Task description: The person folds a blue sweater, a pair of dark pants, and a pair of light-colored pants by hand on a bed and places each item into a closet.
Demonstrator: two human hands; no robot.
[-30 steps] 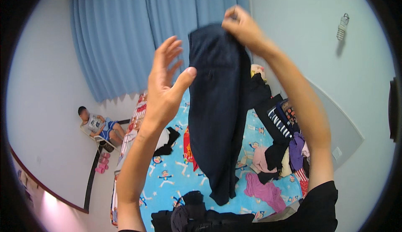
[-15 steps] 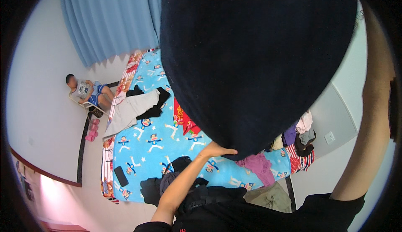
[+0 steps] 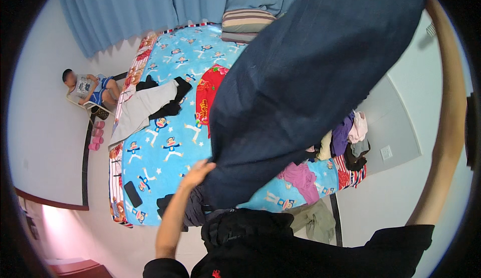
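A large dark navy cloth (image 3: 310,87), too spread out to tell what kind of garment it is, hangs slantwise in front of me above the bed. My left hand (image 3: 199,172) is closed on its lower left edge. My right hand (image 3: 427,0), raised high at the upper right, holds the opposite upper end; its fingers are mostly hidden. Behind the cloth, a red garment with yellow print (image 3: 204,95) is partly covered. Below my left hand lies a heap of dark clothes (image 3: 194,213) at the bed's near edge.
The bed's blue monkey-print sheet (image 3: 173,170) bears a grey-and-black garment (image 3: 145,102), a phone (image 3: 133,194), folded striped bedding (image 3: 246,21), a pink garment (image 3: 302,180) and piled clothes (image 3: 343,135). Olive trousers (image 3: 318,222) hang nearby. A person (image 3: 90,88) sits on a chair at the left.
The navy cloth has swung from a broad hanging shape into a slanted, stretched one. My left hand has moved left and slightly up with its edge; more of the bed's far side shows.
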